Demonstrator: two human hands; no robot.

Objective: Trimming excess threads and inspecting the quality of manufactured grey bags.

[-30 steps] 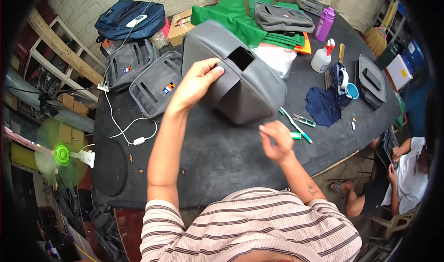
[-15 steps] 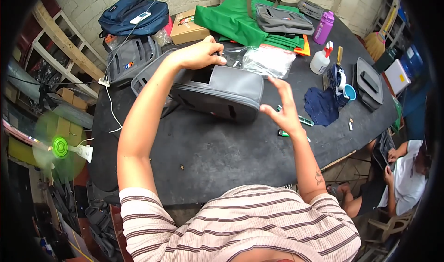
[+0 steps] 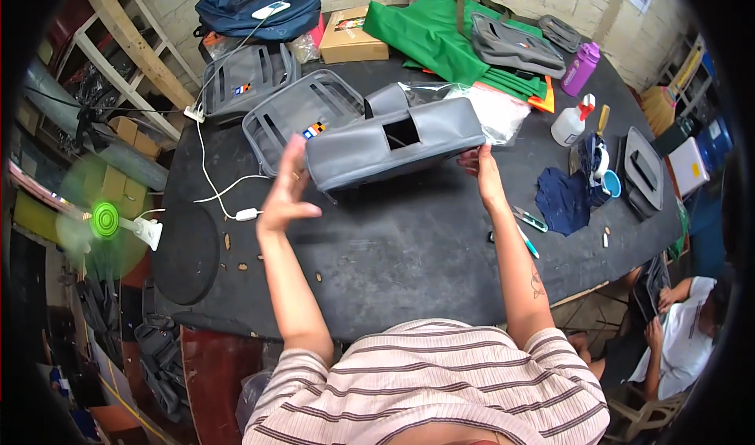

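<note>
A grey bag [image 3: 351, 156] with a dark rectangular cutout in its smooth panel is held tilted over the black table. My right hand [image 3: 486, 179] grips its lower right corner, thumb in front and fingers partly tucked beneath. Beside the bag's left end, my left hand [image 3: 285, 197] is open, thumb and fingers spread; whether it touches the bag is hard to tell. Behind it a flat grey bag piece [image 3: 271, 123] with slots and a small coloured label lies on the table.
Thread snips [image 3: 529, 218] and a teal-tipped pen [image 3: 528, 244] lie by my right forearm. Dark blue cloth [image 3: 562, 201], a spray bottle [image 3: 568, 126] and a purple bottle [image 3: 581, 69] stand rightward. A white cable [image 3: 248, 214] crosses the left side. A co-worker [image 3: 680, 327] sits at right.
The bag has turned so its cutout panel faces me. My left hand has come off its top to the left end; my right hand has closed on its right corner.
</note>
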